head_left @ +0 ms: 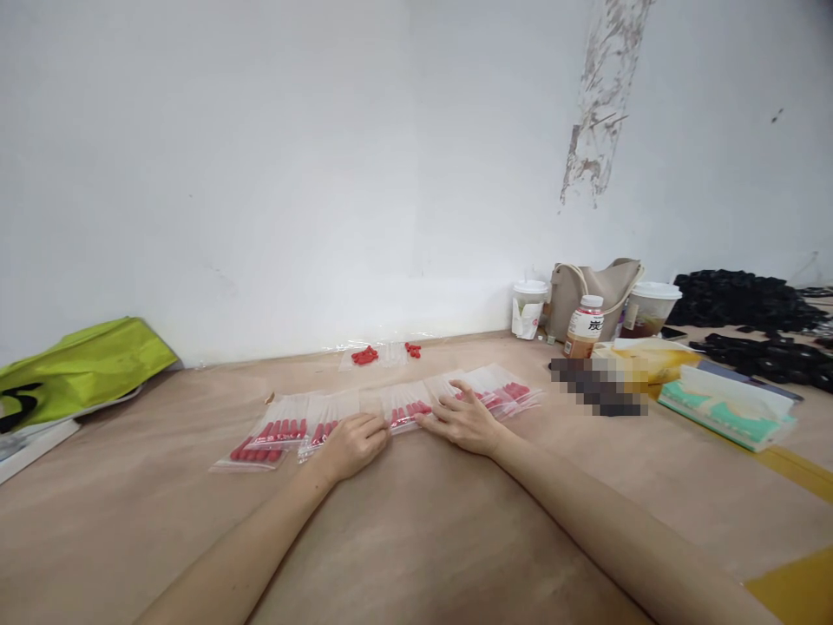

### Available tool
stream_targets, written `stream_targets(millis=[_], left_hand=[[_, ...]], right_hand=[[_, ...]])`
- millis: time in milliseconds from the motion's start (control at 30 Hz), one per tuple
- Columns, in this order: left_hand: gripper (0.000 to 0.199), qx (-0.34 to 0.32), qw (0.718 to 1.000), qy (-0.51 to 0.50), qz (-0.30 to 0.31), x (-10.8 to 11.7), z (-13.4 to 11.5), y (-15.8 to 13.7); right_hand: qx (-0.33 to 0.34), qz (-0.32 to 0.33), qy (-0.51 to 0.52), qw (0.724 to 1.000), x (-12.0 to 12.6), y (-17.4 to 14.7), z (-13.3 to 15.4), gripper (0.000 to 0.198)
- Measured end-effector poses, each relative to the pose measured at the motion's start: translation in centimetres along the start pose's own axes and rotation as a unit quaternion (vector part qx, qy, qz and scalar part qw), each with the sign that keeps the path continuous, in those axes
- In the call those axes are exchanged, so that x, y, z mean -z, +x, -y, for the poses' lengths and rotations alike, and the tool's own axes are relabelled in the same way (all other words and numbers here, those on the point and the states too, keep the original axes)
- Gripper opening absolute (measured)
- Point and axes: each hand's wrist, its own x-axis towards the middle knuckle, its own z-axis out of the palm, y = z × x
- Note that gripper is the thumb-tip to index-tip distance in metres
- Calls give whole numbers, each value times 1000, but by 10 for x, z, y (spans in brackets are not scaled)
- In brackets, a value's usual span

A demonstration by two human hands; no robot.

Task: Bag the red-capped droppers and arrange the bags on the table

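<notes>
A row of clear plastic zip bags (317, 404) with small red pieces inside lies across the brown-papered table, overlapping at both ends. My left hand (355, 444) rests at the lower right of one bag, its fingers curled and pressed together against the plastic. What sits under those fingertips is hidden. Over the neighbouring bag (407, 408), my right hand (465, 421) lies with fingers spread, touching the bags beneath it. More bags (511, 388) show just beyond the right hand, and a stacked pair (260, 451) lies left of the left hand.
Loose red pieces (365, 355) lie on clear plastic by the wall. At right stand a lidded cup (529, 308), a bottle (584, 328), a beige bag (563, 299), another cup (651, 308) and a tissue pack (725, 408). A lime-green bag (97, 365) lies left; black items (742, 299) pile far right.
</notes>
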Motion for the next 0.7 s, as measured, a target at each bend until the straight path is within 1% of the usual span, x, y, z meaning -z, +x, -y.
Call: stream_targets(millis=[133, 300, 567, 700], left_hand=[[23, -13, 1000, 6, 15, -1, 0, 1], [25, -16, 1000, 8, 23, -2, -1, 0], [26, -16, 1000, 4, 25, -2, 1, -2], [28, -2, 999, 8, 33, -2, -1, -1]], right_hand=[[15, 9, 14, 1000, -3, 1, -2, 19], [12, 2, 22, 1000, -2, 1, -3, 22], [-53, 16, -5, 998, -5, -2, 0, 27], [-63, 10, -9, 998, -4, -3, -1, 25]])
